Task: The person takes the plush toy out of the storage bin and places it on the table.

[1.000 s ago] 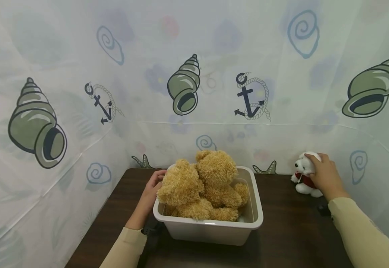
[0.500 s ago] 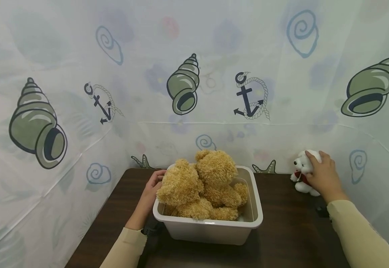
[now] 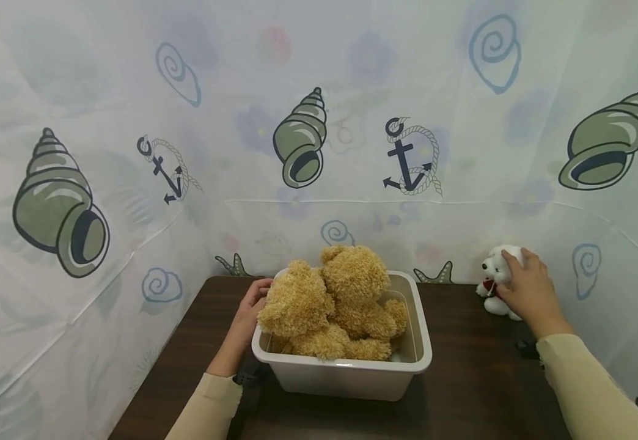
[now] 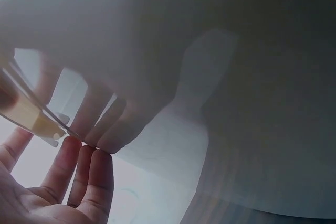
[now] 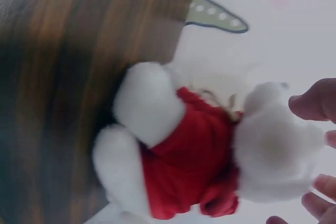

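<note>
In the head view a white toy bear (image 3: 497, 267) in a red shirt sits at the back right of the table. My right hand (image 3: 532, 293) is behind and beside it, overlapping its head and body. In the right wrist view the spread fingers (image 5: 314, 100) are right at the head of the bear (image 5: 273, 150), not curled round it. My left hand (image 3: 250, 311) rests at the left side of a pale plastic tub (image 3: 346, 382). Its fingertips touch the tub's smooth outer wall (image 4: 262, 145) in the left wrist view. Two curly golden-brown teddy bears (image 3: 354, 278) lie in the tub.
The dark wood-grain table (image 3: 478, 366) reaches back to a pale cloth wall (image 3: 231, 165) printed with shells, anchors and starfish. Cloth closes in the left and right sides too. Bare tabletop shows between the tub and the white bear.
My right hand has shifted slightly; its thumb now covers more of the bear's red shirt. The left hand, tub and golden-brown bears stay in place.
</note>
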Available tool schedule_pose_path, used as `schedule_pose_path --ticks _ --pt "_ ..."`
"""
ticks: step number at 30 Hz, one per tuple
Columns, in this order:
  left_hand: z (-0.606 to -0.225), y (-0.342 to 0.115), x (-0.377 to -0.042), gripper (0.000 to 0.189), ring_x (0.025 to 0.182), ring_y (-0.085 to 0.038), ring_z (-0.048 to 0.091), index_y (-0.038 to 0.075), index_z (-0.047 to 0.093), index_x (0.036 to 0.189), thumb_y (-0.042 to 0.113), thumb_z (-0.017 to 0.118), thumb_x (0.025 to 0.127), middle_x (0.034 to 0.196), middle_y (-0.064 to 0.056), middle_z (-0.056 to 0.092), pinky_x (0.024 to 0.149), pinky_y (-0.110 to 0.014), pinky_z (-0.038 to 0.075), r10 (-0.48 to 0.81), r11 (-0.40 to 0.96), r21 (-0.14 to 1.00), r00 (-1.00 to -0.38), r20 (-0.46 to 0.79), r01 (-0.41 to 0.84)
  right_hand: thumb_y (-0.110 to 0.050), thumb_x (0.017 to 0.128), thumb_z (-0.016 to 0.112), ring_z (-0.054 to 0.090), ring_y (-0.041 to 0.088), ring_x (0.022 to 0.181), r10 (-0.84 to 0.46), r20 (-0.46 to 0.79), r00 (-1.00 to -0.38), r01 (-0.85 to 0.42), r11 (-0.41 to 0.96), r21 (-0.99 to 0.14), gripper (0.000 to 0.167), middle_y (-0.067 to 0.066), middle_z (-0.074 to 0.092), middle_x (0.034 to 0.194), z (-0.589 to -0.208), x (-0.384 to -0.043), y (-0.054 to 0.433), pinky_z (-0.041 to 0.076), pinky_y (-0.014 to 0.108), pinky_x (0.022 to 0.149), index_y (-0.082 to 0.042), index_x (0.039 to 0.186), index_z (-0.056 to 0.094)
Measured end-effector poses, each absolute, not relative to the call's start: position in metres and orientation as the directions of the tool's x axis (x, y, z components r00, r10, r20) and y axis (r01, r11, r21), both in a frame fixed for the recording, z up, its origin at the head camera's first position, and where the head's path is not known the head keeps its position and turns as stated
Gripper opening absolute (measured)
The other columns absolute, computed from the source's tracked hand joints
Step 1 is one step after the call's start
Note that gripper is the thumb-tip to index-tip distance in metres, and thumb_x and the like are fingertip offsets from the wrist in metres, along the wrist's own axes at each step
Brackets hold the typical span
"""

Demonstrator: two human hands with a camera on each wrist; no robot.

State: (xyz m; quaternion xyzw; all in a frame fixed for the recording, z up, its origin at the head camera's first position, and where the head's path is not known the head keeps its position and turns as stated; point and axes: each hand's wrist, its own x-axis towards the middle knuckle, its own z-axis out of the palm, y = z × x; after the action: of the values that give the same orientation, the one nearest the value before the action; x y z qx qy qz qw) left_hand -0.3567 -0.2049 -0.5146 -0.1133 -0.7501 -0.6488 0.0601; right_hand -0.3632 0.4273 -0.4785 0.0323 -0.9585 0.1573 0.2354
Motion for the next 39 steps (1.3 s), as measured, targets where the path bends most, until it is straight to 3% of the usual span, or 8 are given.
schedule_pose_path --ticks 5,11,17,24,31,39 --pt "-0.513 -0.203 -0.359 0.037 0.117 -0.017 0.063 0.016 0.054 0.15 0.019 0.052 0.114 0.131 -0.007 0.061 0.095 -0.031 0.056 0.099 0.121 0.96 -0.965 0.243 0.254 -0.012 0.092 0.073 0.033 0.073 0.137 0.02 0.491 -0.871 -0.153 0.939 -0.308 0.076 0.049 0.028 0.161 -0.459 -0.353 0.412 0.034 0.086 0.091 0.002 0.161 0.042" --pt "-0.513 -0.206 -0.358 0.037 0.118 -0.018 0.063 0.019 0.054 0.151 0.023 0.052 0.114 0.133 -0.009 0.061 0.095 -0.032 0.055 0.095 0.137 0.961 -0.969 0.23 0.241 -0.015 0.098 0.076 0.044 0.067 0.127 0.035 0.527 -0.849 -0.21 0.893 -0.397 0.064 0.047 0.04 0.148 -0.425 -0.327 0.375 0.04 0.08 0.097 0.008 0.151 0.049" --pt "-0.515 -0.206 -0.358 0.037 0.118 -0.02 0.063 0.019 0.054 0.15 0.023 0.052 0.114 0.134 -0.01 0.06 0.096 -0.032 0.056 0.092 0.135 0.963 -0.971 0.222 0.234 -0.023 0.105 0.072 0.055 0.054 0.126 -0.049 0.446 -0.893 -0.286 0.83 -0.48 0.05 0.033 0.052 0.142 -0.383 -0.288 0.33 0.046 0.074 0.099 0.001 0.145 0.056" --pt "-0.516 -0.205 -0.356 0.036 0.116 -0.019 0.064 0.019 0.053 0.15 0.022 0.052 0.114 0.133 -0.008 0.059 0.094 -0.032 0.056 0.091 0.119 0.966 -0.971 0.221 0.231 -0.025 0.105 0.074 0.061 0.041 0.131 -0.148 0.441 -0.885 -0.42 0.661 -0.622 0.045 0.019 0.063 0.142 -0.346 -0.257 0.277 0.05 0.069 0.108 -0.006 0.143 0.058" --pt "-0.52 -0.204 -0.358 0.035 0.119 -0.021 0.064 0.021 0.052 0.15 0.026 0.052 0.115 0.135 -0.007 0.058 0.094 -0.035 0.058 0.13 0.066 0.977 -0.973 0.191 0.201 -0.036 0.106 0.073 0.059 0.038 0.137 -0.261 0.315 -0.912 -0.409 0.587 -0.699 0.05 0.014 0.06 0.147 -0.323 -0.255 0.248 0.048 0.066 0.112 -0.014 0.147 0.054" --pt "-0.52 -0.206 -0.359 0.036 0.116 -0.02 0.065 0.02 0.052 0.15 0.025 0.052 0.115 0.134 -0.005 0.059 0.092 -0.034 0.058 0.12 0.063 0.976 -0.973 0.199 0.207 -0.034 0.104 0.075 0.057 0.045 0.141 -0.341 0.226 -0.913 -0.393 0.578 -0.715 0.055 0.022 0.057 0.15 -0.313 -0.274 0.218 0.05 0.065 0.111 -0.01 0.148 0.053"
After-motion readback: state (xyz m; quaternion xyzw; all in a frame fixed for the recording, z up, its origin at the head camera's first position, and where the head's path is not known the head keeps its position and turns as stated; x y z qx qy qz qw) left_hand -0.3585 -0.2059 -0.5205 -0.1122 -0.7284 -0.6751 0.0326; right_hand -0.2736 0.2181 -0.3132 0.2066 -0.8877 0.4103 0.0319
